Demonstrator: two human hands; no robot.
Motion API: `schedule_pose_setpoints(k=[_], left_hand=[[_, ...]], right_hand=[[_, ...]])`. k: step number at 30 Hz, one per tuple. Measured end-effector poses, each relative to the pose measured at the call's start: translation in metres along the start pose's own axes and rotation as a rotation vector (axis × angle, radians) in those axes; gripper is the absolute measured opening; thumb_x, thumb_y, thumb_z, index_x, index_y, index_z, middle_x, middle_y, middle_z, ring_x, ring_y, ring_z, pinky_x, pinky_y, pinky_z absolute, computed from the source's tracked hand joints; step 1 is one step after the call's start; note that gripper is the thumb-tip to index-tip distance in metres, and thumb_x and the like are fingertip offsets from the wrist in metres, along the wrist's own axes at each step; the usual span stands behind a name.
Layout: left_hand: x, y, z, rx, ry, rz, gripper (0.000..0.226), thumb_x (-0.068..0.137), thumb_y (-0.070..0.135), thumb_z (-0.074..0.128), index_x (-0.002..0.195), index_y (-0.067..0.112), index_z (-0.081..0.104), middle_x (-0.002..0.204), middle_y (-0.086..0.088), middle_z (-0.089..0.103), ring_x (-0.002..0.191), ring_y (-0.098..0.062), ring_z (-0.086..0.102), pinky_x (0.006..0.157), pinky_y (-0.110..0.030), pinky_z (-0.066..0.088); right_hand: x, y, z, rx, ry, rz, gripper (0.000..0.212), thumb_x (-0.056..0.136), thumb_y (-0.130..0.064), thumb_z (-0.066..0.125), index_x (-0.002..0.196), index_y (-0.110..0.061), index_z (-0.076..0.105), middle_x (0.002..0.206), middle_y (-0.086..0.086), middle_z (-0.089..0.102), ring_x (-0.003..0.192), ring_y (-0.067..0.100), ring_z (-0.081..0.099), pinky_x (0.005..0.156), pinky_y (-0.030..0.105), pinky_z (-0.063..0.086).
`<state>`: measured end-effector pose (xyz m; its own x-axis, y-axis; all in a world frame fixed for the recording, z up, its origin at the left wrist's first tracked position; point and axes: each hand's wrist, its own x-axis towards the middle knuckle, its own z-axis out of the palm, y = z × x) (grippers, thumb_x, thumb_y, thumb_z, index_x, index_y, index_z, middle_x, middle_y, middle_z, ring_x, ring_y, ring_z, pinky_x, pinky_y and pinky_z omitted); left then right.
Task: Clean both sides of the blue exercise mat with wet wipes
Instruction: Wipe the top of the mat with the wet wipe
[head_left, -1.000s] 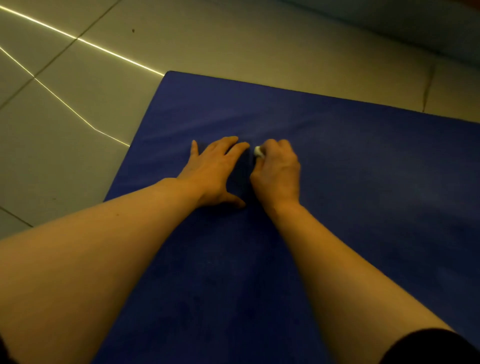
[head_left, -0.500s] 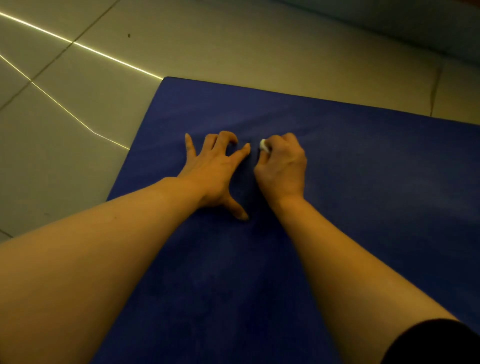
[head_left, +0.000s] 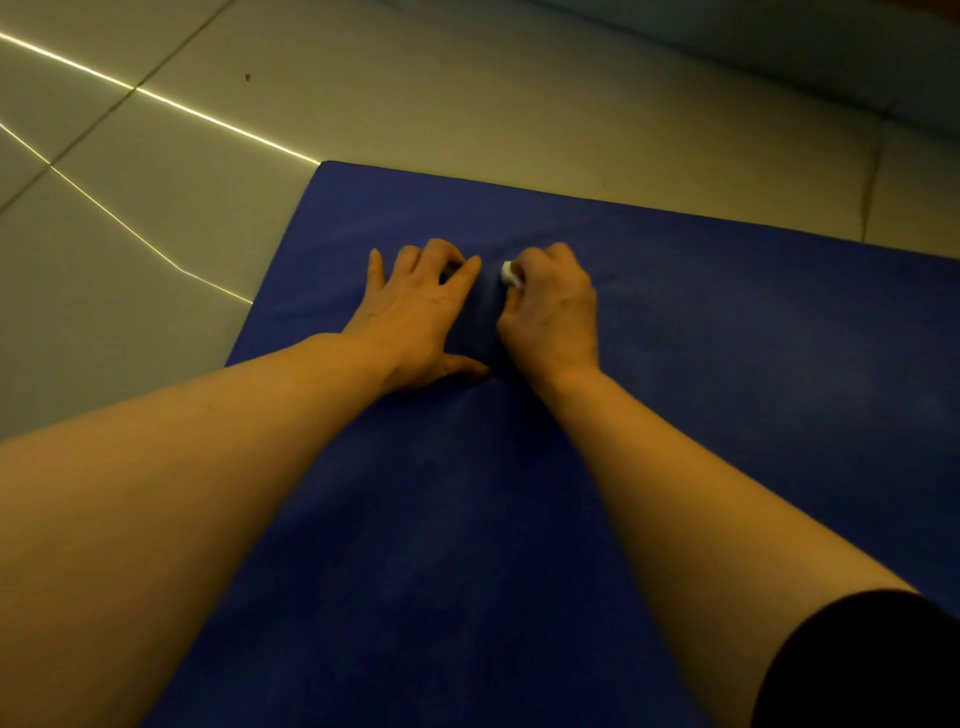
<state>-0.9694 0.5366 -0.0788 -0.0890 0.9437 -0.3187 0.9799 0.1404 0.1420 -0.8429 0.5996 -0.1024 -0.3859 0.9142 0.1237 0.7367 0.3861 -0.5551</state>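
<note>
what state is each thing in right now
mat: unrolled, flat on the floor
wipe: balled up, pinched against the mat
right hand: curled round the wipe
left hand: resting on the mat, middle fingers bent
floor: tiled, with bright light streaks

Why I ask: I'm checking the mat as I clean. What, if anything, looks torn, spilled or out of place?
Nothing stands out. The blue mat lies flat on the tiled floor, with no tear or spill visible. The left hand presses on it; the right hand grips a small balled wipe.
</note>
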Motion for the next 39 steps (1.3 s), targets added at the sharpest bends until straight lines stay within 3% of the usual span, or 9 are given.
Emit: schedule_pose_setpoints(k=[3, 8, 15, 19, 22, 28, 33, 36, 39], left_hand=[[0.007, -0.002, -0.002, -0.01, -0.117, -0.012, 0.117, 0.074, 0.063, 0.067, 0.154, 0.019, -0.007, 0.16, -0.005, -0.018, 0.147, -0.027, -0.014, 0.117, -0.052, -0.005], [0.015, 0.001, -0.007, -0.02, -0.162, -0.023, 0.125, 0.069, 0.061, 0.072, 0.154, 0.017, -0.009, 0.161, -0.005, -0.012, 0.149, -0.026, -0.008, 0.12, -0.049, 0.003], [0.017, 0.004, -0.007, 0.103, -0.145, -0.041, 0.127, 0.067, 0.068, 0.07, 0.154, 0.017, -0.009, 0.159, -0.01, -0.013, 0.147, -0.034, -0.004, 0.119, -0.053, 0.011], [0.021, 0.001, -0.008, 0.049, -0.201, -0.051, 0.129, 0.066, 0.065, 0.072, 0.153, 0.019, -0.012, 0.157, -0.012, -0.027, 0.145, -0.032, -0.023, 0.117, -0.058, -0.002], [0.023, -0.003, -0.008, 0.007, -0.186, -0.026, 0.131, 0.062, 0.067, 0.073, 0.154, 0.02, -0.007, 0.159, -0.011, -0.02, 0.147, -0.031, -0.017, 0.117, -0.058, 0.0], [0.022, -0.015, -0.011, 0.055, -0.053, 0.03, 0.114, 0.063, 0.08, 0.056, 0.153, 0.027, 0.012, 0.162, -0.005, 0.005, 0.147, -0.028, 0.012, 0.117, -0.053, 0.013], [0.022, -0.023, -0.017, 0.04, 0.015, 0.051, 0.094, 0.077, 0.066, 0.059, 0.152, 0.031, 0.014, 0.156, -0.002, 0.019, 0.137, -0.027, 0.028, 0.107, -0.046, 0.036], [0.024, -0.02, -0.013, 0.016, 0.007, 0.019, 0.102, 0.079, 0.061, 0.063, 0.154, 0.026, 0.004, 0.157, -0.004, 0.007, 0.143, -0.027, 0.013, 0.111, -0.047, 0.031], [0.029, -0.02, -0.012, -0.037, -0.029, -0.042, 0.107, 0.079, 0.059, 0.065, 0.155, 0.024, -0.002, 0.161, -0.005, -0.013, 0.148, -0.025, -0.008, 0.119, -0.045, 0.013]], right_hand=[[0.016, 0.02, -0.015, -0.043, 0.041, 0.074, 0.011, 0.09, -0.012, 0.054, 0.097, -0.005, 0.059, 0.11, 0.014, 0.054, 0.093, 0.03, 0.054, 0.068, 0.023, 0.031], [0.029, 0.034, -0.022, -0.067, 0.236, 0.331, 0.018, 0.088, -0.009, 0.057, 0.106, -0.006, 0.056, 0.116, 0.012, 0.054, 0.103, 0.027, 0.055, 0.074, 0.024, 0.036], [0.029, 0.013, 0.003, -0.082, 0.054, -0.083, 0.011, 0.09, -0.012, 0.055, 0.095, -0.003, 0.059, 0.101, 0.016, 0.057, 0.09, 0.03, 0.053, 0.065, 0.027, 0.028], [0.05, 0.052, -0.029, -0.153, 0.241, 0.265, 0.017, 0.087, -0.016, 0.06, 0.101, -0.006, 0.061, 0.112, 0.015, 0.059, 0.104, 0.032, 0.052, 0.073, 0.029, 0.033], [0.052, 0.045, -0.024, -0.155, 0.24, 0.337, 0.021, 0.091, -0.018, 0.056, 0.107, -0.007, 0.06, 0.118, 0.013, 0.055, 0.107, 0.029, 0.052, 0.075, 0.025, 0.033], [0.049, 0.012, 0.003, -0.096, 0.061, -0.036, 0.017, 0.092, -0.013, 0.052, 0.095, -0.003, 0.065, 0.105, 0.014, 0.058, 0.094, 0.031, 0.055, 0.068, 0.023, 0.029], [0.067, 0.05, -0.026, -0.137, 0.25, 0.234, 0.016, 0.092, -0.015, 0.053, 0.099, -0.005, 0.063, 0.11, 0.013, 0.058, 0.099, 0.029, 0.056, 0.069, 0.024, 0.034], [0.072, 0.038, -0.015, -0.149, 0.265, 0.339, 0.018, 0.092, -0.012, 0.048, 0.103, -0.003, 0.059, 0.114, 0.013, 0.055, 0.103, 0.031, 0.053, 0.073, 0.029, 0.037], [0.08, 0.001, 0.007, -0.128, 0.131, 0.228, 0.021, 0.092, -0.014, 0.048, 0.108, -0.004, 0.058, 0.118, 0.014, 0.054, 0.106, 0.032, 0.052, 0.075, 0.03, 0.035]])
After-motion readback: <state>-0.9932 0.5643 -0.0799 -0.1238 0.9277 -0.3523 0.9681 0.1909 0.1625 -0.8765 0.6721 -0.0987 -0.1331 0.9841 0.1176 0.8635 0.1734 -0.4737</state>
